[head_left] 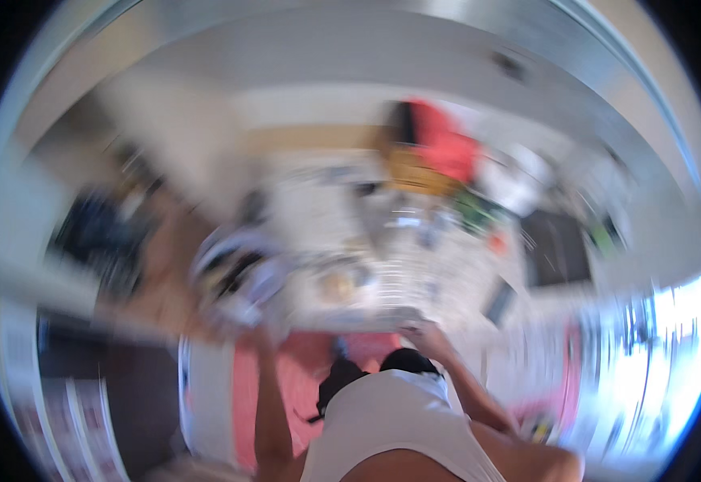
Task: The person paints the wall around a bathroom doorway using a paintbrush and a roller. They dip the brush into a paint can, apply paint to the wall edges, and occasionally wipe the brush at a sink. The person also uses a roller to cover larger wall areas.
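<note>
The whole picture is smeared by motion. My left hand (256, 323) is at the near rim of a round, whitish container (266, 281), which looks like a bag-lined bin with dark and pale contents. Its fingers are too blurred to show whether they grip the rim. At the near edge of the white table (310, 217), my right hand (421, 333) is beside or on a grey edge; its fingers are smeared too. Farther in, between the hands, a pale round item (339, 285) lies on the table next to a light, striped, rack-like thing (395, 281).
A red item (447, 145) and a yellow-brown box (419, 173) stand at the table's back. Toward the right are green items (475, 210), a dark flat panel (555, 249) and a small grey slab (498, 301). A brown surface (170, 265) adjoins on the left.
</note>
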`<state>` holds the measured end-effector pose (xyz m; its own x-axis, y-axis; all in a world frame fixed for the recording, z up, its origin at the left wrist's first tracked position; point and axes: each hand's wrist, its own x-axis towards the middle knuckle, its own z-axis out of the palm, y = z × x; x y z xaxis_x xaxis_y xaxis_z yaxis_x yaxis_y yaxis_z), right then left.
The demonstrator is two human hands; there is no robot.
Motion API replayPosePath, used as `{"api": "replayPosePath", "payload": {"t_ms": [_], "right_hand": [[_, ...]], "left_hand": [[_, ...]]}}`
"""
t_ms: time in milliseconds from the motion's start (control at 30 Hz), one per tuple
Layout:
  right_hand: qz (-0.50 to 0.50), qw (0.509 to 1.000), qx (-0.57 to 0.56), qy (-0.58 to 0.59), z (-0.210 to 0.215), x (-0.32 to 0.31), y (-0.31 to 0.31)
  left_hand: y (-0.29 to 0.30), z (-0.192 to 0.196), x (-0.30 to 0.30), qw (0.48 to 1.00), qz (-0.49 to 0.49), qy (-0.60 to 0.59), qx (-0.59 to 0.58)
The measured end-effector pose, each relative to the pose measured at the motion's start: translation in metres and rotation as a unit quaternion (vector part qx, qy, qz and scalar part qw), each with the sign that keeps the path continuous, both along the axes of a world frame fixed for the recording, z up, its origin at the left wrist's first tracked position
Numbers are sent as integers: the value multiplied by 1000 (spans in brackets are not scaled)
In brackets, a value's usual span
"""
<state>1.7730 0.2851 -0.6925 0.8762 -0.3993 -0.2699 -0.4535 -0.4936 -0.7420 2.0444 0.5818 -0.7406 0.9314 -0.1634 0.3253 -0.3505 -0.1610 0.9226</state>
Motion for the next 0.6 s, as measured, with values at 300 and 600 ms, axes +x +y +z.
{"api": "replayPosePath", "payload": {"t_ms": [300, 600], "right_hand": [[-92, 996, 7, -18, 16, -23, 10], [-315, 945, 36, -76, 9, -170, -13]], "left_hand": [[-41, 99, 53, 999, -39, 26, 26], [-172, 161, -46, 971, -228, -59, -37]]}}
